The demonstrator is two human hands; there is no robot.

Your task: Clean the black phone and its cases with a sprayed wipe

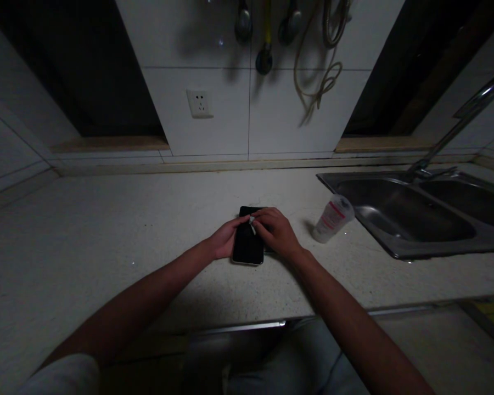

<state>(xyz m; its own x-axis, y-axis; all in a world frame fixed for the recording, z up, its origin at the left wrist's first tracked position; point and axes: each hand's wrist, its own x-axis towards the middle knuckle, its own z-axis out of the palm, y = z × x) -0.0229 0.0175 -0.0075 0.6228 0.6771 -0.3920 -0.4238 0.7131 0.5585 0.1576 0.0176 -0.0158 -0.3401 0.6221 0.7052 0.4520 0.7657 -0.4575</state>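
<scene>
A black smartphone (pixel 249 247) with a dark screen faces up over the countertop. My left hand (pixel 224 239) grips it along its left edge, with the thumb near the upper part of the screen. Pinched in the fingers of my right hand (pixel 276 227) is a small crumpled white wipe or tissue (pixel 252 222), which touches the screen. Another flat dark thing shows partly beneath the phone and my right hand; its kind is hidden.
A clear plastic cup with red print (pixel 332 219) stands to the right, close to the double steel sink (pixel 389 249) with its faucet (pixel 465 118). The pale countertop (pixel 107 219) runs along a tiled wall with a power socket (pixel 199 103) and hanging pipes and cord (pixel 319 93).
</scene>
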